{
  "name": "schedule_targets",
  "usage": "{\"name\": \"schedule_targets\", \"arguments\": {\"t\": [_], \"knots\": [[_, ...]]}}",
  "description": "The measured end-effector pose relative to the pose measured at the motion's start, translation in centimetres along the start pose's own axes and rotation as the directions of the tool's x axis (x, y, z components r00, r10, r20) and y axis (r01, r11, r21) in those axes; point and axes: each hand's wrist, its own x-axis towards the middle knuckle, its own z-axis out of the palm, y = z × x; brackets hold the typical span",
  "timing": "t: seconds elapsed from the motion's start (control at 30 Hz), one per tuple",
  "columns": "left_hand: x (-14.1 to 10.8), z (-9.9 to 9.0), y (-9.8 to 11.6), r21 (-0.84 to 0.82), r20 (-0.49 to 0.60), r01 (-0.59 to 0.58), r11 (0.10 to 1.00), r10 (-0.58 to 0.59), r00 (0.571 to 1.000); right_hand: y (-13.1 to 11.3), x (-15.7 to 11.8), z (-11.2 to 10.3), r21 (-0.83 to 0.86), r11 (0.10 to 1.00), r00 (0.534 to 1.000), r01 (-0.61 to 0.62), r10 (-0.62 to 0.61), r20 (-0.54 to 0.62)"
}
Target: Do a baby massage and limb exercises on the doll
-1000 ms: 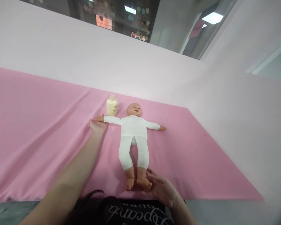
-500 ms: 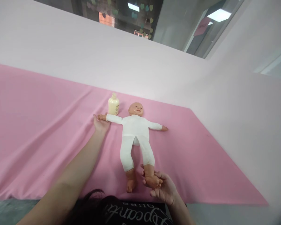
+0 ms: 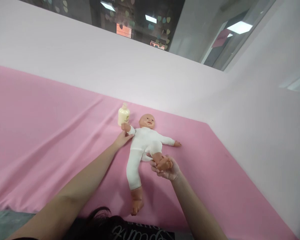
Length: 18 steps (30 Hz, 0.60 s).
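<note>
The right hand (image 3: 170, 170) is wrapped round the baby doll's (image 3: 144, 138) raised ankle, the left hand (image 3: 122, 139) closed on its bent forearm — sensible holds, since the doll, on the pink sheet (image 3: 205, 176), looks light, firm-footed and soft-bodied.

Both arms reach forward, the left hand (image 3: 123, 138) farther than the right hand (image 3: 170, 170).
</note>
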Motion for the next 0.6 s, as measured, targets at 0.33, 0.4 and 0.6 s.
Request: {"name": "schedule_targets", "arguments": {"t": [0.33,0.4,0.6], "knots": [[-0.1,0.5,-0.2,0.345,0.289,-0.317,0.883,0.221,0.931,2.2,1.0,-7.1,-0.074,0.997,0.977,0.031,-0.015,0.211],[-0.2,0.6,-0.3,0.379,0.335,-0.371,0.848,0.248,0.909,2.0,0.9,-7.1,-0.099,0.994,0.975,0.042,-0.019,0.223],[-0.2,0.6,-0.8,0.523,0.47,-0.487,0.699,0.241,0.849,1.9,1.2,-6.2,-0.106,0.991,0.994,0.083,-0.076,0.074]]}}
